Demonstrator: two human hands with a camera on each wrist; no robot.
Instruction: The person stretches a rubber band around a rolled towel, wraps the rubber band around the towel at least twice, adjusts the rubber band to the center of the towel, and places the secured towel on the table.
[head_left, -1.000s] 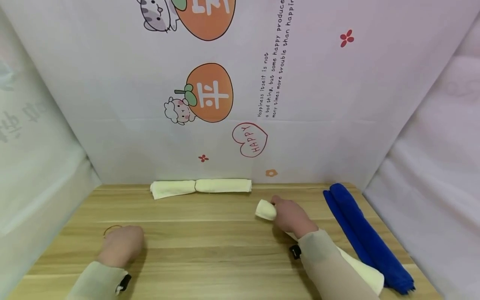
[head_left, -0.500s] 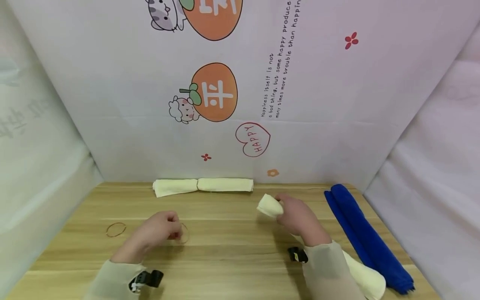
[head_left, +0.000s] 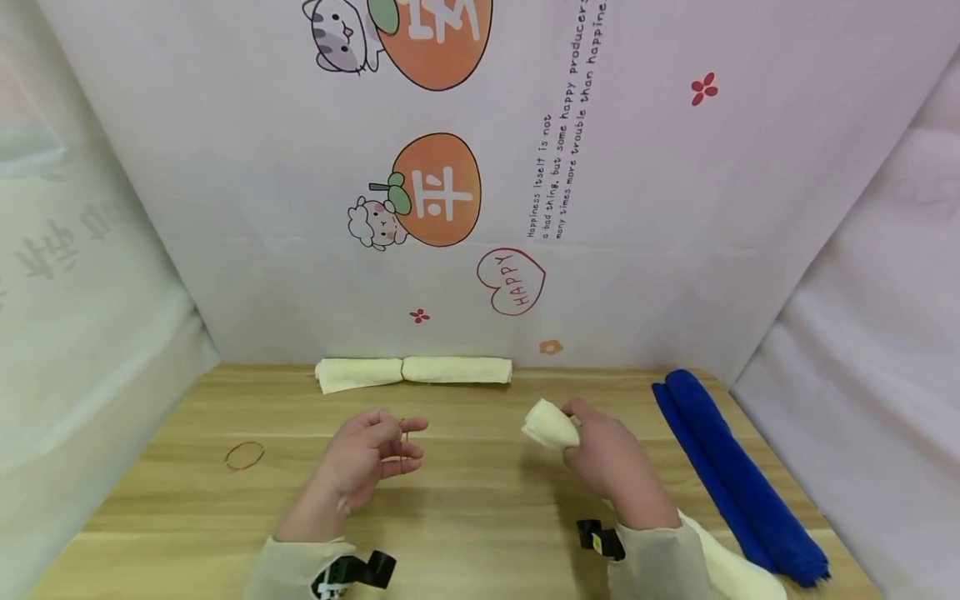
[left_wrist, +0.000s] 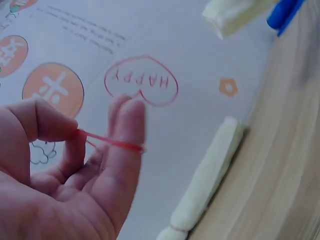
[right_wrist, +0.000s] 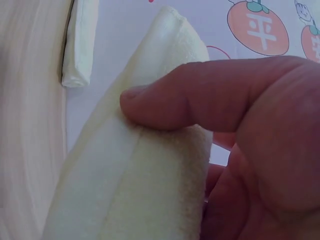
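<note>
Thin red elastic band (left_wrist: 125, 145) is pinched, stretched by fingers of L hand (head_left: 362, 454), prob. so loop is spread. Pale-yellow rolled cloth (head_left: 550, 426) is gripped nr far end by R hand (head_left: 609, 454) over brown wooden table (head_left: 472, 521), prob. so tip is free.

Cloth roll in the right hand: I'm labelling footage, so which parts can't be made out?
Head view: middle of the cloth roll, hidden by the right hand and sleeve; near end, partly cut by bottom edge.
Right wrist view: lower part, cut by bottom edge.
Left wrist view: most of it, beyond top edge.
</note>
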